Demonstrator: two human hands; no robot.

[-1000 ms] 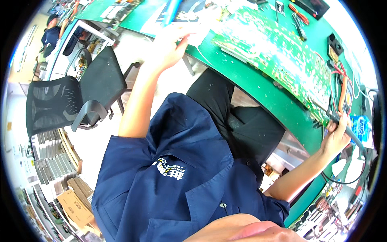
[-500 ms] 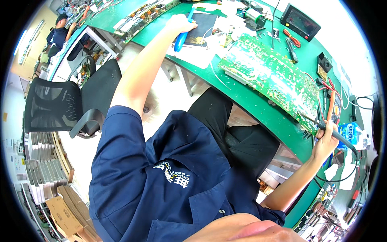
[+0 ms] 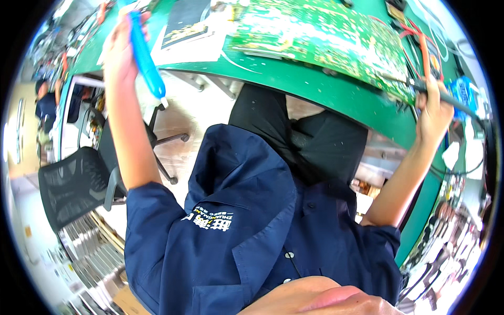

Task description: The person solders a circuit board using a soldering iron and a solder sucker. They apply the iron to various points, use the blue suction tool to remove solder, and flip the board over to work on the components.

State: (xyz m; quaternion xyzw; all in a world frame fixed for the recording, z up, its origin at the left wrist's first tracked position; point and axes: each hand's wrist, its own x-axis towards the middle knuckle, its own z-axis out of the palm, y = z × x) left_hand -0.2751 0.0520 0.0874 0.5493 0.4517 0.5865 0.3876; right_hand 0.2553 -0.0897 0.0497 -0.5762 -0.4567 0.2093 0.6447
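My left hand (image 3: 121, 55) is closed around a blue solder sucker (image 3: 146, 60), held over the bench's front edge at the left. Its white nozzle points down toward me. At the right, my right hand (image 3: 436, 111) grips a soldering iron (image 3: 418, 85) with a thick dark cord. The iron's thin tip lies over the right end of a large green circuit board (image 3: 320, 34); whether it touches the board I cannot tell. The board rests on the green bench (image 3: 205, 67), solder side up.
Left of the board, a dark sheet (image 3: 181, 23) with gold-coloured bits lies on white paper (image 3: 170, 55). Beyond my right hand are a blue-labelled bottle (image 3: 461, 94) and orange-red leads (image 3: 423, 52). A black mesh chair (image 3: 73, 181) stands at the left; another person (image 3: 46, 105) is farther off.
My left hand has moved left with the solder sucker, away from the dark sheet. My right hand keeps the iron by the board's right end. The whole view has shifted.
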